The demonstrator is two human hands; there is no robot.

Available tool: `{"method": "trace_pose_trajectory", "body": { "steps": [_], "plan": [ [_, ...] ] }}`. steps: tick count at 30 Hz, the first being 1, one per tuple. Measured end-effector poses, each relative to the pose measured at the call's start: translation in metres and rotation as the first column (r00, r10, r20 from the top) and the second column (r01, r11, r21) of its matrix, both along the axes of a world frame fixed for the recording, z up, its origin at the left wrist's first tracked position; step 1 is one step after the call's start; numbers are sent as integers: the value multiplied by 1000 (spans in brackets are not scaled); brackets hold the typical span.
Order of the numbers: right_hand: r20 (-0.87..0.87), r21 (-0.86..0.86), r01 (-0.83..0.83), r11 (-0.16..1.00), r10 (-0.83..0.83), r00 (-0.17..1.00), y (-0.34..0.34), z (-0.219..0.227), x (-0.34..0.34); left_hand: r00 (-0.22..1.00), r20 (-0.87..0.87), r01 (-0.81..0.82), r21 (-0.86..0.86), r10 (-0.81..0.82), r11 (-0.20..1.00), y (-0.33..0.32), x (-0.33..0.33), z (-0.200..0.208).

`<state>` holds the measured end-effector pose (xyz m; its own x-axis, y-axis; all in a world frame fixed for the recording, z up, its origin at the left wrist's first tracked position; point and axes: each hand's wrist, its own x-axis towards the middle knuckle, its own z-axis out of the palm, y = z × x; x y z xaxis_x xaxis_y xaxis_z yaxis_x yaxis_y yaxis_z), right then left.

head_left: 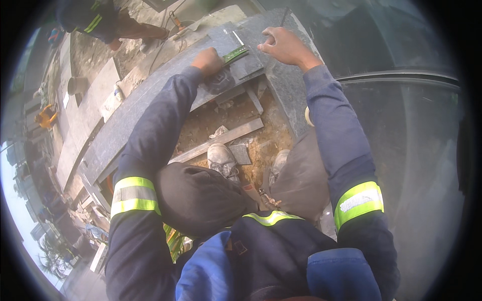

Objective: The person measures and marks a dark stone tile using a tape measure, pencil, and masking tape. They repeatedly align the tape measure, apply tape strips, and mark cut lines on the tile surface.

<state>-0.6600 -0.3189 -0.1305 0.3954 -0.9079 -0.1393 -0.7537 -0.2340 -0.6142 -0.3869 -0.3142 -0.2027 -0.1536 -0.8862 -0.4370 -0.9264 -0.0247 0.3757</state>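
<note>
- Nearest to view, low at the wearer's chest, a blue cloth flap (203, 273) hangs against the dark jacket (273, 251); all else I place by the long grey slab (118, 130).
- Over the slab's far part, the left hand (208, 61) is clamped on one end of a green strip (235, 54). The strip lies across the slab's surface, I judge pressed down there so that it cannot slide.
- Right of the strip, above the slab's far end, the right hand (286, 46) has curled fingers. A thin dark stick (284, 17) shows just behind it; whether the fingers are closed on it, I cannot tell.
- At the slab's near edge, below the left hand, sits a crumpled, see-through bundle (219, 83), too blurred to name.
- On the near side of the slab, a wooden batten (226, 140) lies over bare soil. A dusty shoe (222, 158) stands just beside it, presumably for firm footing while both arms reach out.
- Right of the slab rises dark glass (391, 135); beyond its far side, a co-worker (95, 22) bends over the ground.
</note>
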Motion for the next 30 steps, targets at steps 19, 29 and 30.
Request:
{"method": "trace_pose_trajectory", "body": {
  "steps": [19,29,30],
  "plan": [
    [-26,-280,286,916,-305,952,8,65,-115,978,19,200,195,-208,960,-33,26,-11],
    [-228,198,134,971,-87,970,22,40,-109,908,127,369,209,-400,905,-23,0,14],
    [-191,193,128,973,-90,977,20,39,-103,930,139,315,179,-341,932,-32,7,-7]
  ]
}}
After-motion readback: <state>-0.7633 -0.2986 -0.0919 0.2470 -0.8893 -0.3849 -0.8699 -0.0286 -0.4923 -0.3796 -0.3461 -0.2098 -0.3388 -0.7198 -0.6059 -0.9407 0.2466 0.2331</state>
